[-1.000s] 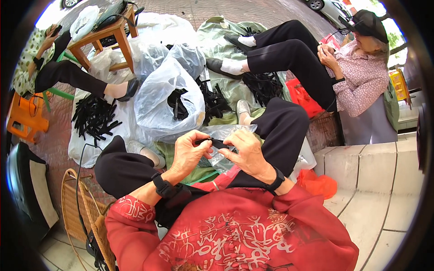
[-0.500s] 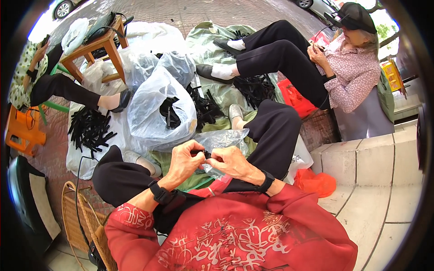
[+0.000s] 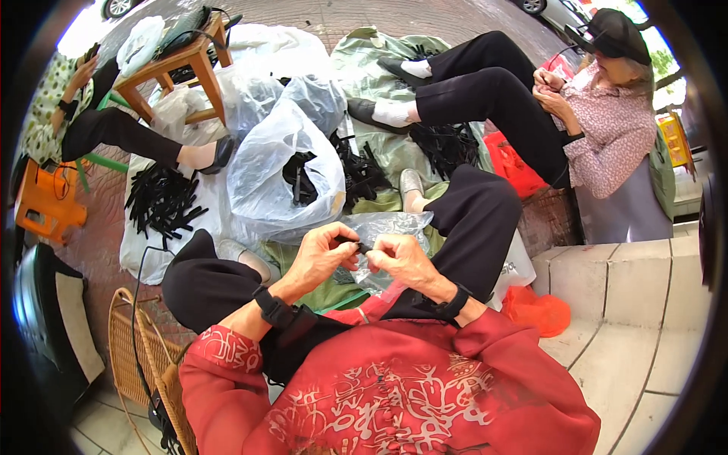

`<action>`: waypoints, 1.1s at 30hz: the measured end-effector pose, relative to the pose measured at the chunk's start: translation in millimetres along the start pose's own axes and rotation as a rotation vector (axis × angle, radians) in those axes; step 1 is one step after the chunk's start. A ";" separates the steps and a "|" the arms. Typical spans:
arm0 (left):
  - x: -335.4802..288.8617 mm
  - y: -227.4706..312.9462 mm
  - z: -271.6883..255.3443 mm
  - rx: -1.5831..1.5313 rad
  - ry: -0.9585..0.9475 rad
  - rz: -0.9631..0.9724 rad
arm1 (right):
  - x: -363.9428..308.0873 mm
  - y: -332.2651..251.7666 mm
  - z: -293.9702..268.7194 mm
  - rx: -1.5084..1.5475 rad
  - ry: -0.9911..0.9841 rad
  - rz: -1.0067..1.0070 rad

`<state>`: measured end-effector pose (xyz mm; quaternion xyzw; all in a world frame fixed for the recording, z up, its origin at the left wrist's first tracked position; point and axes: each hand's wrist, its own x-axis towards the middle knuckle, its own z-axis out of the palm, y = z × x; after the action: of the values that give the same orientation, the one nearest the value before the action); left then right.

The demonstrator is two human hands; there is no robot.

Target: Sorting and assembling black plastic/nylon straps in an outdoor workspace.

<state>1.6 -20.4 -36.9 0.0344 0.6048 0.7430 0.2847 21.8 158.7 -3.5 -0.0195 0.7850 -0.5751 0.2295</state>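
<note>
Above my lap, my left hand (image 3: 320, 258) and my right hand (image 3: 403, 262) meet with their fingertips pinched around a small black piece (image 3: 363, 247). Most of that piece is covered by the fingers, and its exact kind cannot be made out. Just beyond the hands stands a whitish plastic bag (image 3: 254, 182), its mouth showing black strips (image 3: 302, 180) inside. To its right lies a heap of similar black strips (image 3: 360, 171), and a clear plastic sheet (image 3: 387, 227) spreads behind my right hand.
A co-worker (image 3: 607, 114) sits at the right beside a black strip pile (image 3: 446, 148); another person (image 3: 57, 114) sits at the far left, near another pile (image 3: 161, 201). Around me are a wooden stool (image 3: 201, 72), an orange stool (image 3: 47, 201), a wicker chair (image 3: 125, 356) and tiled steps (image 3: 633, 284).
My right hand has turned, its knuckles now more upward, and both hands still pinch the black piece. The whole view has shifted slightly, with the surroundings now further right.
</note>
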 end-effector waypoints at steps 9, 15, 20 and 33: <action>-2.4 5.8 3.2 0.017 -0.165 0.104 | 3.2 0.5 -16.3 0.587 -0.182 0.075; 1.1 3.6 4.3 0.061 -0.162 0.179 | 5.6 5.3 -16.4 0.596 -0.254 0.171; -0.3 2.0 3.5 -0.048 -0.234 0.012 | 3.8 9.5 -11.6 0.643 -0.274 0.226; -4.9 14.3 5.4 -0.109 -0.360 -0.174 | 0.5 15.5 -23.3 0.831 -0.145 0.237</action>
<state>2.3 -19.5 -20.9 0.0985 0.5038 0.7290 0.4527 16.1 184.6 -12.5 0.1244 0.4657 -0.8089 0.3367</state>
